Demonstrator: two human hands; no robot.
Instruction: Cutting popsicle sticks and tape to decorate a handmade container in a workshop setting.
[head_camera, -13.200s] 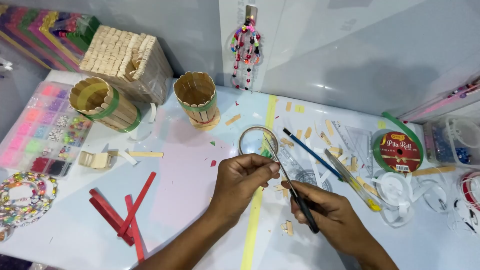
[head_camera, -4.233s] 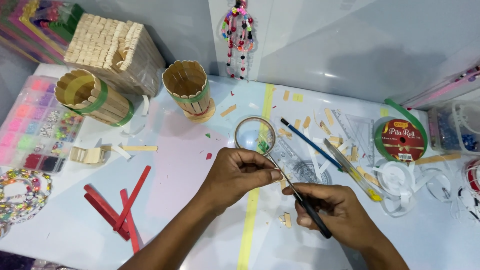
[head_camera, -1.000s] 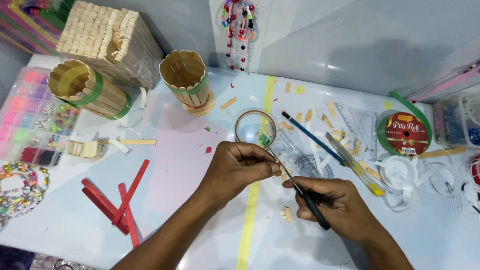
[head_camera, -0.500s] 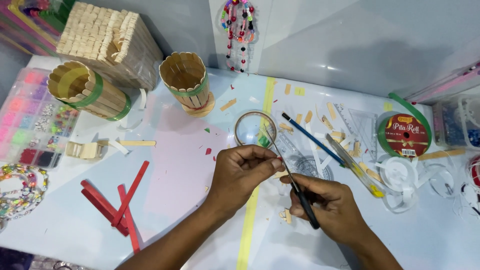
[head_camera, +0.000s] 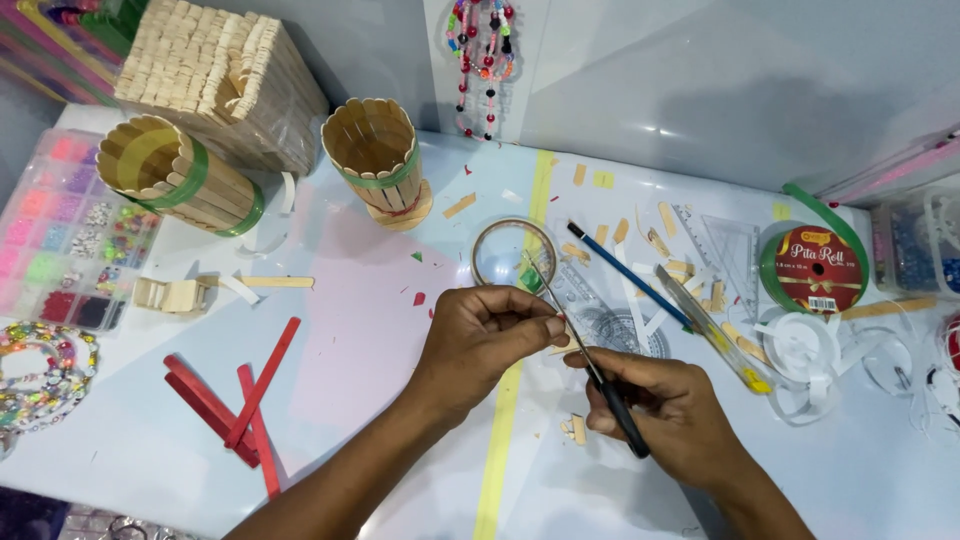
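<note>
Two hands trimming a tiny piece with scissors at table centre

The left hand (head_camera: 490, 335) pinches shut on a small piece, too small to identify; at its 4 o'clock the right hand (head_camera: 665, 405) clamps black-handled steel scissors (head_camera: 590, 362). The piece is probably light and easily dropped: hold close to its edge.

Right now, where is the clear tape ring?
In the head view, the clear tape ring lies on the table just beyond the left hand, right of the upright stick cup.

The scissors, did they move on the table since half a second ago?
No. The scissors keep their place beside the yellow tape line; the whole view only shifted slightly.
</note>
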